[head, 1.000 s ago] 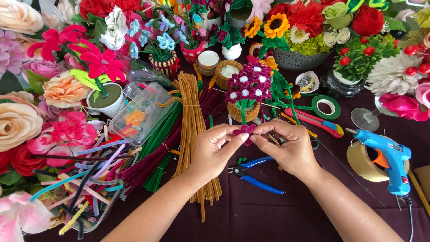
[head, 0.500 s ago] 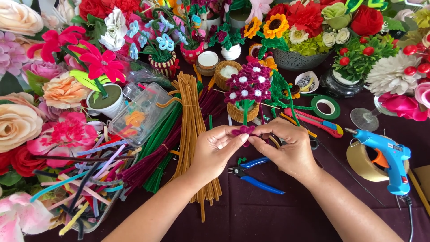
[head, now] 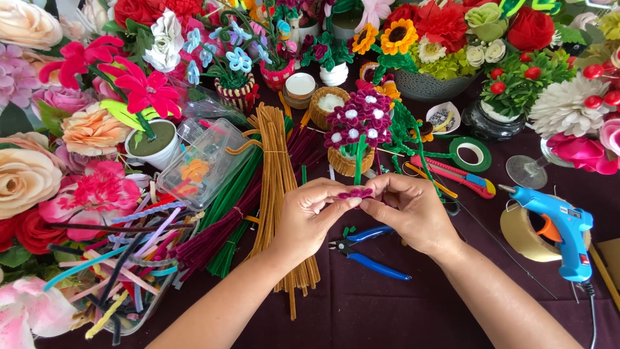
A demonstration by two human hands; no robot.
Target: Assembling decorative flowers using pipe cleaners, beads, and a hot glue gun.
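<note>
- Near the table's (head: 400, 310) middle, my left hand (head: 310, 216) and right hand (head: 413, 213) meet, fingertips pinched shut on a small purple pipe-cleaner flower (head: 356, 193).
- Just below my hands lie blue-handled pliers (head: 368, 255).
- Left of them runs a bundle of tan pipe cleaners (head: 278, 187).
- Far right stands a blue glue gun (head: 562, 226).
</note>
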